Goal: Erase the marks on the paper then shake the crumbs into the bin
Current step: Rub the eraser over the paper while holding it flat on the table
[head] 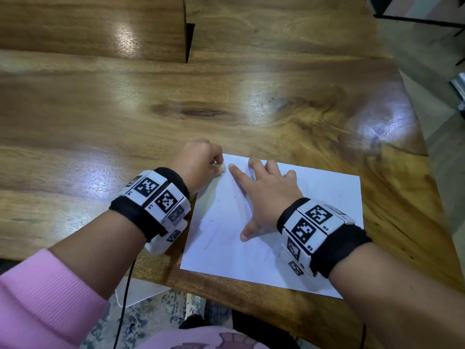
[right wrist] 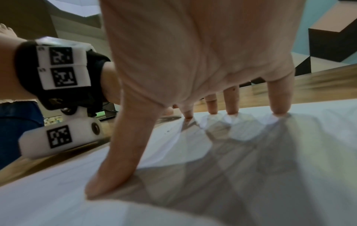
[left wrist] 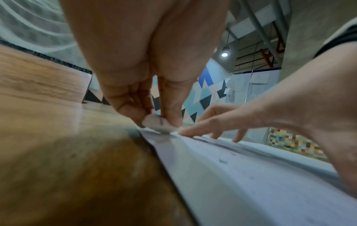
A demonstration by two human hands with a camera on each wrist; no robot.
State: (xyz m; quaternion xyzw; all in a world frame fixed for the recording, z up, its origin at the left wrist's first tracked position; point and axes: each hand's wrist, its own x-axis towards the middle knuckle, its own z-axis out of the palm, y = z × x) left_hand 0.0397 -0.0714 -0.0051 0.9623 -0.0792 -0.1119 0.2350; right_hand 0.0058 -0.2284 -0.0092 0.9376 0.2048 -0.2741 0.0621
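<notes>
Sitting across most of the head view was a glossy wooden bench (head: 125, 117), with two upright wooden panels (head: 93, 28) standing along the top left of the frame, so not much crowded the work spot. A black cable (head: 124, 306) hung down off the near edge at the bottom, over a speckled floor (head: 148, 321), and a pink sleeve (head: 37, 298) filled the lower left corner. Both wrists wore black bands with white tag blocks (head: 156, 197).

The paper (head: 314, 222) was a plain white sheet lying flat at the lower right of the frame, close to the bench's near edge. It only had a few faint pencil marks (head: 214, 220) and smudgy grey streaks in its left half, pretty washed out.

The left hand (head: 198, 162) was curled up at the sheet's top left corner, fingers (left wrist: 173, 99) pinching a small whitish eraser (left wrist: 157, 123) down on the paper's edge. The right hand (head: 266, 195) was spread wide and flat, fingertips (right wrist: 278, 107) and thumb pressing the sheet down, gripping nothing.

Honestly the eraser was mostly buried under the fingers, so its shape was hard to call. Both wrist views were blurry, and the right wristband hid part of the sheet's lower edge.
</notes>
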